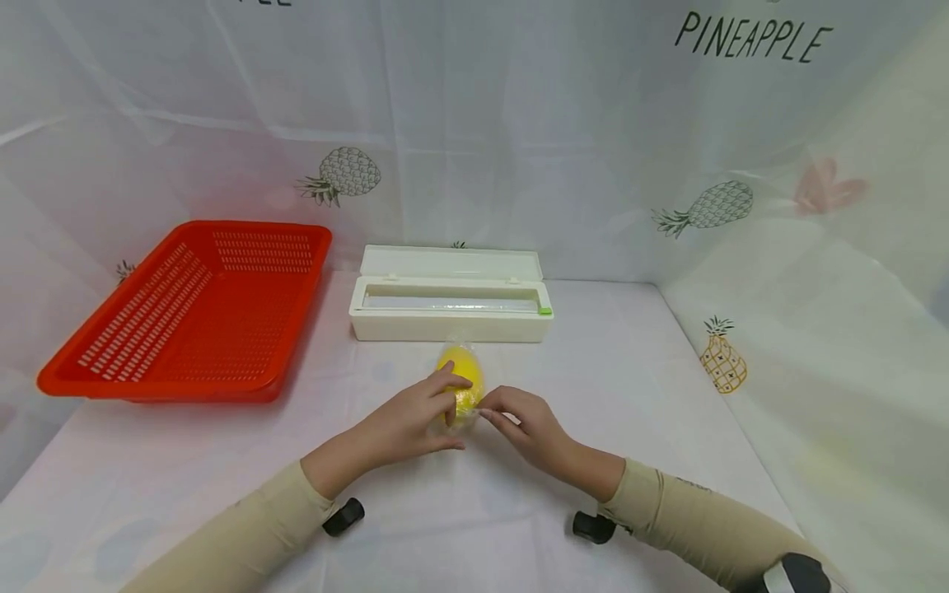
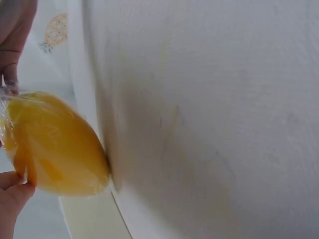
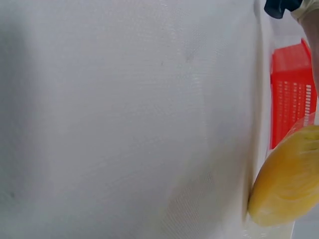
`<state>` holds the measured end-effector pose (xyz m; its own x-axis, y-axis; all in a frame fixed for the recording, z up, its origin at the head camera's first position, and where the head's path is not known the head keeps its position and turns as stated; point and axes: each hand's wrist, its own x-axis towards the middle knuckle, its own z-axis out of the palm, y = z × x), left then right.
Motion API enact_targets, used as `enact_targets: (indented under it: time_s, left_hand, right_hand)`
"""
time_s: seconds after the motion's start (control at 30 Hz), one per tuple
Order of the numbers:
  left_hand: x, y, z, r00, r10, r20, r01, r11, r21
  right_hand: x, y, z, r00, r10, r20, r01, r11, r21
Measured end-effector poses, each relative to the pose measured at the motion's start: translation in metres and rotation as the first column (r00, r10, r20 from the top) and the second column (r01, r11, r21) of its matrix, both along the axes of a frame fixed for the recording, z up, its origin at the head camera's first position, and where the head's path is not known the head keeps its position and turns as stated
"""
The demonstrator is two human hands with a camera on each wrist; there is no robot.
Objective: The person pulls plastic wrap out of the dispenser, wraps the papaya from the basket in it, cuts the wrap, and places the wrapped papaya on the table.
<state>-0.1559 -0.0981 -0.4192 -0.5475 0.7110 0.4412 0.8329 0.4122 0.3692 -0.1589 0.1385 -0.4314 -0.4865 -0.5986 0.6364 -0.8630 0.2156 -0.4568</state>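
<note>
A yellow mango-like fruit [image 1: 461, 366] in clear plastic film stands on the white-covered table. Curled fingers of my left hand [image 1: 415, 416] hold the fruit from its left and top. My right hand [image 1: 535, 428] pinches an edge of the clear film [image 1: 469, 413] between thumb and index finger at the fruit's near right side. The left wrist view shows the wrapped fruit [image 2: 60, 149] with left fingertips [image 2: 22, 194] against it and part of the right hand [image 2: 15, 30] above. Only the fruit [image 3: 286, 179] shows at the right wrist view's edge; the right fingers are out of that view.
Behind the fruit stands a long white film dispenser box [image 1: 452, 325], its lid raised and a roll inside, with a green tab at the right end. A red plastic basket [image 1: 296, 329] sits at the left. Pineapple-printed cloth [image 1: 519, 165] hangs at the back and right.
</note>
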Motion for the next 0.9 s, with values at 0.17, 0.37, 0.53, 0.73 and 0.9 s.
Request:
enact_targets:
  time_s: [0.17,0.37,0.53,0.73,0.9]
  left_hand:
    - [-0.001,0.000,-0.001,1.000,0.029,0.005,-0.029,1.000,0.010]
    - [-0.002,0.002,0.002,0.996,0.083,0.010,-0.083,0.996,-0.009]
    - [-0.003,0.004,0.003,0.991,0.125,0.045,-0.125,0.992,-0.009]
    - [-0.003,0.008,0.007,0.980,0.177,0.090,-0.176,0.984,-0.023]
    - [-0.001,0.015,0.013,0.964,0.247,0.095,-0.245,0.969,-0.033]
  right_hand:
    - [0.000,0.002,0.002,1.000,0.022,-0.004,-0.022,0.999,0.023]
    - [-0.008,0.004,0.003,0.979,0.062,-0.196,-0.033,0.989,0.147]
    - [-0.014,0.003,0.005,0.943,0.009,-0.332,0.044,0.988,0.150]
    - [-0.020,-0.002,0.006,0.944,-0.096,-0.316,0.131,0.987,0.094]
    - [-0.023,-0.009,0.010,0.945,-0.198,-0.262,0.220,0.974,0.060]
